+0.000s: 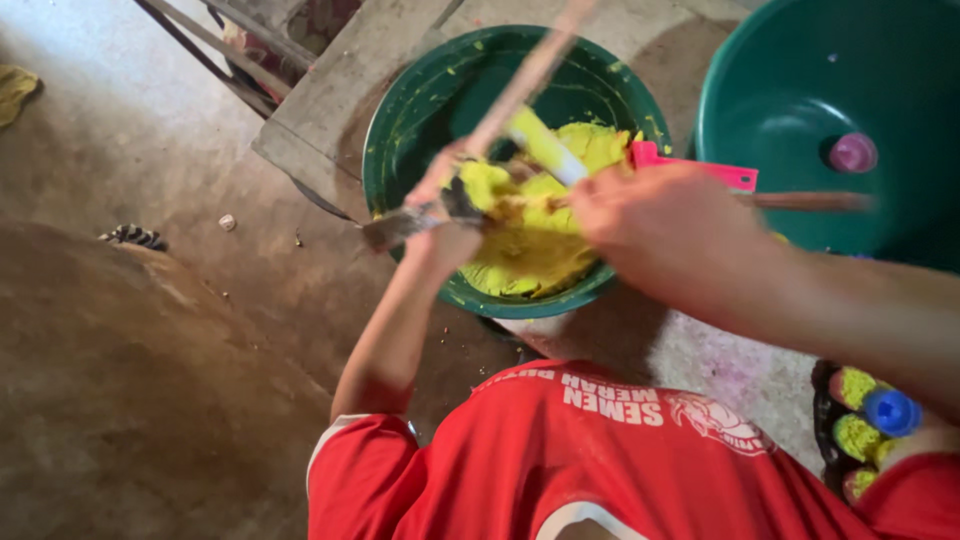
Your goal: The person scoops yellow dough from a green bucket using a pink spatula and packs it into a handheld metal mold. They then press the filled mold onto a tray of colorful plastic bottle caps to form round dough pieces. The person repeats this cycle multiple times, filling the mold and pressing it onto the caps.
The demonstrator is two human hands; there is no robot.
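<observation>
Head view shows the left hand (440,215) closed on a paste-smeared blade (405,225) over the green bowl (400,150) so yellow paste (530,240) falls inside, while the right hand (665,225) grips a thin stick (800,200) nearby, steadying it for coating.

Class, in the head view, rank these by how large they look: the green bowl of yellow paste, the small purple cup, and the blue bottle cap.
1. green bowl
2. purple cup and blue cap: alike; the cap lies nearer the camera, so unranked.
</observation>
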